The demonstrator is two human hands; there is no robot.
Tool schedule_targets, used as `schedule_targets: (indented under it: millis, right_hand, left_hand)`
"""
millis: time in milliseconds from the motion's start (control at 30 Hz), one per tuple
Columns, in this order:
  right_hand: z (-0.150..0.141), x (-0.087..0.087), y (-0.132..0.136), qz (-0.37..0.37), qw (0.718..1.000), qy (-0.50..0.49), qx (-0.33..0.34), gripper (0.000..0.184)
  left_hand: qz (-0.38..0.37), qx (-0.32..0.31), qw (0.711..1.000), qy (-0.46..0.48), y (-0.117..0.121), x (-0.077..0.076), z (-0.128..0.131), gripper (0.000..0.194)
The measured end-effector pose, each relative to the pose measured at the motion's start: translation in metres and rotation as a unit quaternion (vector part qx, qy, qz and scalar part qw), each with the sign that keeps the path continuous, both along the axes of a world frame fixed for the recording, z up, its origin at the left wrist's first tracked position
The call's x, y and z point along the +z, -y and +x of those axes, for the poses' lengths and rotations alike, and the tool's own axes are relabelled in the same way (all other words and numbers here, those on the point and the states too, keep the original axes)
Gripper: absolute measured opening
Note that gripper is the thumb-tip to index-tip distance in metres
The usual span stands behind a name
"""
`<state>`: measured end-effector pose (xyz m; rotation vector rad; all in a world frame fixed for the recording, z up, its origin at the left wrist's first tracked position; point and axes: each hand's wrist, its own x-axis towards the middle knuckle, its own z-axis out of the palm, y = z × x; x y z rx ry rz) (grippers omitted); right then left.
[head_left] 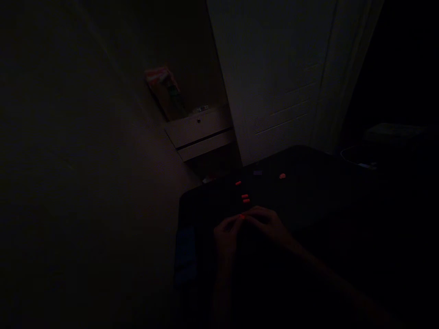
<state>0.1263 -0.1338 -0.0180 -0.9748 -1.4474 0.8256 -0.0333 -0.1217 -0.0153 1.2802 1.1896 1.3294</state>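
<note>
The light is very dim. My left hand (226, 233) and my right hand (267, 221) meet fingertip to fingertip above a dark table (212, 201). Between their pinched fingers is a small glowing orange-red piece (242, 216), mostly covered, so its kind cannot be made out. Just beyond the fingers lie two short red bars, a nearer bar (246, 201) and a farther bar (244, 196), side by side. Farther back is another red bar (238, 183), apart from them.
A pale pinkish lump (282, 176) and a small purplish flat piece (257, 172) lie toward the table's back. A dark blue object (185, 256) is at the left edge. Behind stand a drawer unit (202, 132) and a pale panel (274, 68); a wall (103, 183) rises at left.
</note>
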Motion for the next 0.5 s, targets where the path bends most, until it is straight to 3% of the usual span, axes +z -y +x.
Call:
schedule_targets:
  millis: [500]
  right_hand:
    - [0.0019, 0.0021, 0.0008, -0.023, 1.000, 0.000, 0.011, 0.024]
  left_hand:
    - [-0.002, 0.015, 0.999, -0.030, -0.0011, -0.0046, -0.0027, 0.027]
